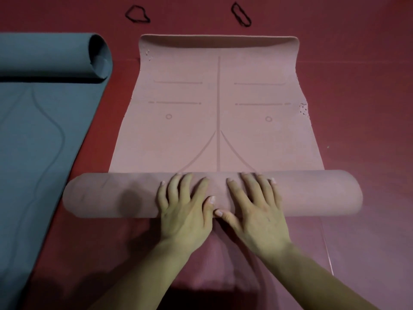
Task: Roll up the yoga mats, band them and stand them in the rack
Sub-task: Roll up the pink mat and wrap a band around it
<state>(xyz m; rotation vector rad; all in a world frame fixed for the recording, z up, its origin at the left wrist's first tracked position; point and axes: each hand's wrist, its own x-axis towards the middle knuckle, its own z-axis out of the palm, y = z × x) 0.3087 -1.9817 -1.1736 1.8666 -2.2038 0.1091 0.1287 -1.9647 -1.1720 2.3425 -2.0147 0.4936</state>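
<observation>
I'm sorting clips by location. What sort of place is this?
Probably a yoga or exercise room: a pink mat half rolled on a red floor, a grey mat beside it, two black bands beyond.

The one head-worn camera is looking forward and steeply down, sitting close above the left hand [185, 211] and right hand [257, 211] on the near side. Its wide lens is taking in the pink mat [219, 113] centrally, the grey mat [40, 130] at left.
</observation>
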